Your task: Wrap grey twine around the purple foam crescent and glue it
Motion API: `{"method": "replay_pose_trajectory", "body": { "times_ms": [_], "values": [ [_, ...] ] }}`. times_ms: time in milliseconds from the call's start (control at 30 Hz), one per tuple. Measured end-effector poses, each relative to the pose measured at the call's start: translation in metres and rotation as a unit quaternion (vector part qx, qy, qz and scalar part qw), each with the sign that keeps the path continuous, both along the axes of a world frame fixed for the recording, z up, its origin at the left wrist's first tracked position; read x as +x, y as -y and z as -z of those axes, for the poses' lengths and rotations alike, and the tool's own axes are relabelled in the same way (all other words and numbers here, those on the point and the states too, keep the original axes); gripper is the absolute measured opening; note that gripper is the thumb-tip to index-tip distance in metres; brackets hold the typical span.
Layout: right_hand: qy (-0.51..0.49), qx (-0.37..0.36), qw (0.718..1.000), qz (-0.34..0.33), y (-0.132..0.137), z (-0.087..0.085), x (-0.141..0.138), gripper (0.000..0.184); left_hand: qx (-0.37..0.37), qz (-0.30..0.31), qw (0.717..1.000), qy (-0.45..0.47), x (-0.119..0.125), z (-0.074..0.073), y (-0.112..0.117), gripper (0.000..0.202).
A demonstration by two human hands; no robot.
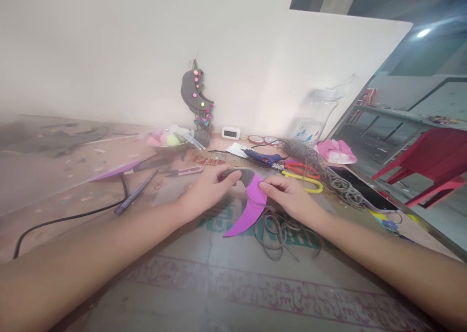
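Purple crescent [257,196] was held between both hands over the printed sheet [175,283] on the table [83,196]; couldn't tell if it touched. Left hand [217,177] pinched the far end, wrapped in grey cord [248,177]; right hand [282,192] pinched the right edge, thumb on top, where the wraps gave way to bare purple. Likely gripped at both places to steady it and stop the wraps slipping. Bare tip pointed toward the wearer and left; long axis ran roughly near to far, bulge rightward. Loose cord loops [275,235] lay beside it, probably for slack. Beyond: blue glue gun [266,158], yellow-handled scissors [310,183], then a dark decorated crescent [189,93] hanging on the wall [120,55].
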State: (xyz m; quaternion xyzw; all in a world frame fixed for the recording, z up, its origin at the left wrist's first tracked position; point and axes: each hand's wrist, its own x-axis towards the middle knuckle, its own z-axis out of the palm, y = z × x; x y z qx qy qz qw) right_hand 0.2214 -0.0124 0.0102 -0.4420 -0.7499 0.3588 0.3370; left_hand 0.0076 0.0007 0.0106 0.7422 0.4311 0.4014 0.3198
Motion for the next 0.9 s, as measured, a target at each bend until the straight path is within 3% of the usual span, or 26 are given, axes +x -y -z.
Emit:
{"method": "replay_pose_trajectory", "body": {
  "times_ms": [133, 300, 400, 500, 600, 700, 900],
  "values": [
    [-0.037, -0.038, 0.999, -0.013, 0.004, -0.007, -0.002, 0.034, 0.029, -0.040, 0.999, -0.001, -0.001, 0.002, -0.002, 0.031],
    [-0.028, -0.195, 0.979, -0.045, 0.013, -0.015, -0.002, 0.077, 0.041, -0.065, 0.997, 0.008, -0.004, 0.004, -0.007, 0.032],
    [-0.032, -0.237, 0.968, -0.073, 0.011, -0.013, 0.000, 0.074, 0.046, -0.071, 0.996, 0.004, -0.004, 0.004, -0.008, 0.031],
    [0.000, -0.184, 0.981, -0.060, 0.002, -0.011, 0.007, 0.048, 0.044, -0.070, 0.997, -0.008, -0.004, 0.004, -0.008, 0.029],
    [0.074, -0.057, 0.995, -0.029, -0.009, -0.011, 0.014, 0.027, 0.045, -0.071, 0.996, -0.037, -0.004, 0.005, -0.009, 0.028],
    [0.116, 0.037, 0.992, 0.013, -0.014, -0.013, 0.017, 0.024, 0.040, -0.064, 0.995, -0.066, -0.004, 0.006, -0.010, 0.029],
    [0.103, 0.078, 0.988, 0.080, -0.011, -0.006, 0.012, 0.022, 0.012, 0.007, 0.998, -0.069, -0.003, 0.005, -0.007, 0.031]
  ]
}}
